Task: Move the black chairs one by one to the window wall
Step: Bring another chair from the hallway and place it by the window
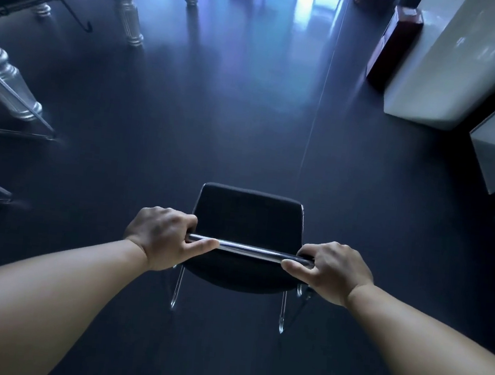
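Head view, looking straight down: a black chair (247,218) is seen from behind and above, roughly centre frame on a dark, glossy floor (186,118). Its chrome top rail (248,249) is gripped at both ends. The left hand (162,236) is wrapped around the left end of the rail, fingers curled over the far side and thumb laid along the near side. The right hand (332,268) is closed on the right end the same way, thumb pointing inward along the bar. Both bare forearms are stretched out toward it from the bottom corners. Thin chrome legs (176,290) can be seen under the seat, but whether they're touching the floor can't really be told from this angle.

Off to the left, silver turned table legs (127,13) and some angled metal frames are spotted, well apart from the chair. Upper right, a white cabinet (438,70) is parked next to a dark red box (392,43). Bluish light is reflected on the floor far ahead.
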Motion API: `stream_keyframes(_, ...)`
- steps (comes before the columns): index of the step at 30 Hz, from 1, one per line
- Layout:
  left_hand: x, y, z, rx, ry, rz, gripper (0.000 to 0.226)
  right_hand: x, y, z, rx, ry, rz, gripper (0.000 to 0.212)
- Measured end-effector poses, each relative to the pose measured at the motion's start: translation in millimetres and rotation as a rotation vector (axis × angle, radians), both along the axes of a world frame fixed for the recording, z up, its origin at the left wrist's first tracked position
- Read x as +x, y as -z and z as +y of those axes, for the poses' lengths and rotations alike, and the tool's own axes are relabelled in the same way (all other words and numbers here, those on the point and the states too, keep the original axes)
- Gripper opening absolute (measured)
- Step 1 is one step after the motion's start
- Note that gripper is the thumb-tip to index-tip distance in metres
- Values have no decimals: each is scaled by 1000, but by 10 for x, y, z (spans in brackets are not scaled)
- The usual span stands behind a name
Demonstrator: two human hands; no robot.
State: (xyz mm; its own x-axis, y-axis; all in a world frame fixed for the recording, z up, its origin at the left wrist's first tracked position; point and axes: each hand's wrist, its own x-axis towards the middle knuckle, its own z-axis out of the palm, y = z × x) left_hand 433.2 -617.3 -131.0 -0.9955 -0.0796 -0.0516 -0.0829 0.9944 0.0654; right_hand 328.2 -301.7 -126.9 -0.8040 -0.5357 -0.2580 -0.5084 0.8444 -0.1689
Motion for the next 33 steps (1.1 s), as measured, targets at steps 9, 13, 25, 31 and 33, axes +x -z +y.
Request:
stream_keyframes(9,-1344,12,-511,7,40,22,79,-1322,42,-502,29,-2,52,86)
stream_keyframes(13,-1913,30,-707,0,41,48,79,-1904,46,-694,6,-7,94,85)
stream_keyframes(25,-3356,49,-1694,-87,127,120,96,-2851,87,-1549,-56,13,141,73)
stream_keyframes(31,-4037,61,-1583,-113,42,148,86,-3915,45,-1566,-50,-42,146,76)
stream_keyframes(33,-4327,87,-1553,-92,-9,167,93,-4339,49,-1577,-59,-69,153,79)
